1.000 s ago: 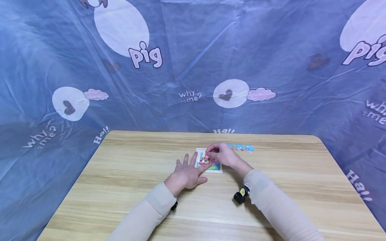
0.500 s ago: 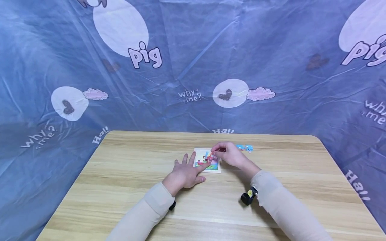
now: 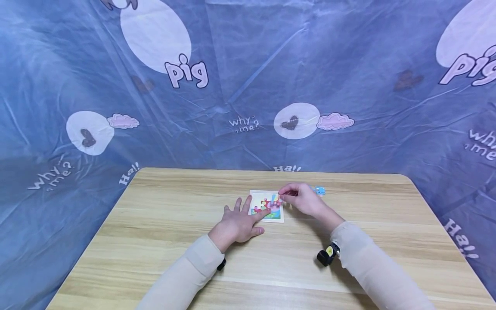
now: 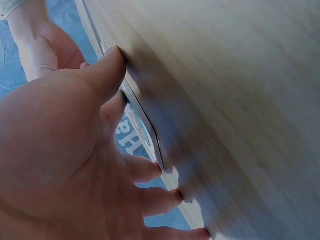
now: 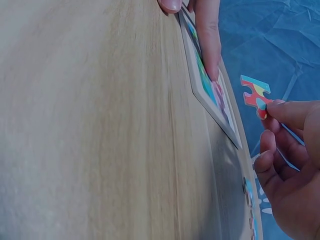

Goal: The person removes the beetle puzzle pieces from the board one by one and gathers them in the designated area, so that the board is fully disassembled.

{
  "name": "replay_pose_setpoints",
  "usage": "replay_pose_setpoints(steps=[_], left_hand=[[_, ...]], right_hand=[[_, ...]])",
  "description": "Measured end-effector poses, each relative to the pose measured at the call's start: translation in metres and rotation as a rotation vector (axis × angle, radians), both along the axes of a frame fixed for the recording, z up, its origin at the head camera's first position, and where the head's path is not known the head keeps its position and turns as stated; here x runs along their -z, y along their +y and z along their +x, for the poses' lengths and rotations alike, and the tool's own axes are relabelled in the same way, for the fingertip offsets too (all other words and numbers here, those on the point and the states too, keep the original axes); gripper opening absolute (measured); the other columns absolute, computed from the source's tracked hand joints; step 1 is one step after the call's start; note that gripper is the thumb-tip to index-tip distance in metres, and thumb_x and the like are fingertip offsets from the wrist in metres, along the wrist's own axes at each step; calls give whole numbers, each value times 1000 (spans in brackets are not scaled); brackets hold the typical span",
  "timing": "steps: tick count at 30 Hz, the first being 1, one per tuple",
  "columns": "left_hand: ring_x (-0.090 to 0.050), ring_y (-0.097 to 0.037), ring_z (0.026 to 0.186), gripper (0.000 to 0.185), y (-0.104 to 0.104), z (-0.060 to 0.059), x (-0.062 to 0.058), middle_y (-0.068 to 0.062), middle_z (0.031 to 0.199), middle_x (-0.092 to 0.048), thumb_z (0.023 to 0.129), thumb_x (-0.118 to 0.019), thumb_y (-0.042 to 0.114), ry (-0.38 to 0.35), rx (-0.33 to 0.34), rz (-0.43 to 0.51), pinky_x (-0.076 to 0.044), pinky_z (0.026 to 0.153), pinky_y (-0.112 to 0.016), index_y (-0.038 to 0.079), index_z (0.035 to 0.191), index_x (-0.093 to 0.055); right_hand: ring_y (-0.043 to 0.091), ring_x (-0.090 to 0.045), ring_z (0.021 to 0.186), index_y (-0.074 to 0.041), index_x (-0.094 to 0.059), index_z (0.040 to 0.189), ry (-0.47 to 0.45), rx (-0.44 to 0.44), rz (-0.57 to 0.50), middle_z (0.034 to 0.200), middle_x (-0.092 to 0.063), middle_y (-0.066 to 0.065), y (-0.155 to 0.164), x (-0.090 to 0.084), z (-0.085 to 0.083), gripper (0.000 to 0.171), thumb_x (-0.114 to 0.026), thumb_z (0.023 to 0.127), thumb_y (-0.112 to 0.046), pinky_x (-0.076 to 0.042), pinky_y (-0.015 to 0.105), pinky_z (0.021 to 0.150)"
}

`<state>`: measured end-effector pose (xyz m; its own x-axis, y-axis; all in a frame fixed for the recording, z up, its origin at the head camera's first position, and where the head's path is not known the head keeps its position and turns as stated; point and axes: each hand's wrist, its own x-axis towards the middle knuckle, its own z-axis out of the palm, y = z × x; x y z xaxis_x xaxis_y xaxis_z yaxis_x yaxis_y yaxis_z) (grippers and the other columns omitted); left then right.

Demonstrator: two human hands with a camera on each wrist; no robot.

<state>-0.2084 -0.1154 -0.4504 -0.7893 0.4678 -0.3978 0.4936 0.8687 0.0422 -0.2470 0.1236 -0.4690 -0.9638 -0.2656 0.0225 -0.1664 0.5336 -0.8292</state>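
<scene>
A small jigsaw board (image 3: 255, 201) with a white frame lies on the table, its lower part filled with coloured pieces. My left hand (image 3: 235, 224) is spread flat, its index finger pressing on the pieces and the other fingertips on or beside the board's left edge. Over the board's upper right, my right hand (image 3: 306, 201) pinches one jigsaw piece between thumb and fingers. In the right wrist view that jigsaw piece (image 5: 257, 96) is red, yellow and light blue, held above the board. The left wrist view shows the left palm (image 4: 55, 135) and spread fingers, with the board mostly hidden.
Loose blue jigsaw pieces (image 3: 319, 190) lie behind the right hand, partly hidden by it. The wooden table (image 3: 162, 224) ends at a blue printed cloth (image 3: 232, 86) hanging behind and at the sides.
My right hand has moved right with the jigsaw piece, from the board's middle to its upper right, uncovering more of the picture. My left hand stays on the board.
</scene>
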Motion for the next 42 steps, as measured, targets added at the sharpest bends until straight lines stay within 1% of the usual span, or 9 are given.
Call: replay_pose_setpoints(steps=[11,17,20,21,23,27,29,34,42], left_hand=[[-10,-42,144,59,2,-2,1,-13,160,-2,92,-37,64,-3,-6,-7,-23,104,-68,57,145,-11],[-11,-42,144,59,2,-2,1,-13,160,-2,93,-37,64,-1,-6,-6,-24,104,-68,57,145,-11],[-11,-42,144,59,3,-3,1,-13,160,-1,93,-37,64,0,-7,-7,-24,104,-68,57,145,-11],[-11,-42,144,59,3,-3,1,-13,160,-1,93,-37,64,0,-8,-7,-24,104,-68,57,145,-10],[-11,-42,144,59,3,-3,0,-13,160,-1,92,-37,64,0,-8,-8,-24,104,-68,57,145,-10],[-11,-42,144,59,3,-3,1,-13,160,-1,93,-37,64,1,-8,-8,-24,104,-68,57,145,-10],[-10,-42,144,59,3,-3,1,-13,160,-1,93,-37,63,2,-7,-8,-24,104,-68,57,145,-10],[-10,-42,144,58,3,-2,1,-13,160,-1,93,-37,63,3,-6,-5,-23,104,-68,57,145,-12],[-11,-42,144,59,3,-2,0,-13,160,-2,93,-38,62,7,-4,-2,-24,104,-68,56,145,-13]], right_hand=[[20,-59,74,-11,-72,101,22,4,-11,91,-69,5,11,-3,2,14,-67,88,-14,-48,25,60],[20,-58,71,-10,-72,102,12,19,-4,90,-69,7,15,-2,2,14,-67,89,-12,-47,25,57],[21,-57,69,-10,-71,102,5,28,-5,90,-68,7,18,-3,3,14,-66,89,-13,-46,25,54],[21,-56,69,-7,-71,102,6,30,-6,90,-68,9,17,-7,5,14,-66,89,-11,-46,25,54],[21,-56,68,-6,-71,102,8,34,-10,90,-68,9,19,-7,6,15,-66,89,-10,-45,24,53],[21,-56,68,-6,-71,101,15,41,-4,88,-67,8,22,-6,6,14,-66,89,-10,-46,24,54],[21,-56,69,-9,-71,101,10,47,2,86,-66,6,25,-1,4,13,-66,89,-12,-46,25,54],[23,-56,69,-11,-71,99,-13,66,2,84,-65,7,26,-1,6,11,-65,90,-13,-45,25,54],[17,-53,66,-7,-71,100,-4,77,9,81,-64,8,31,4,9,12,-64,90,-10,-45,24,53]])
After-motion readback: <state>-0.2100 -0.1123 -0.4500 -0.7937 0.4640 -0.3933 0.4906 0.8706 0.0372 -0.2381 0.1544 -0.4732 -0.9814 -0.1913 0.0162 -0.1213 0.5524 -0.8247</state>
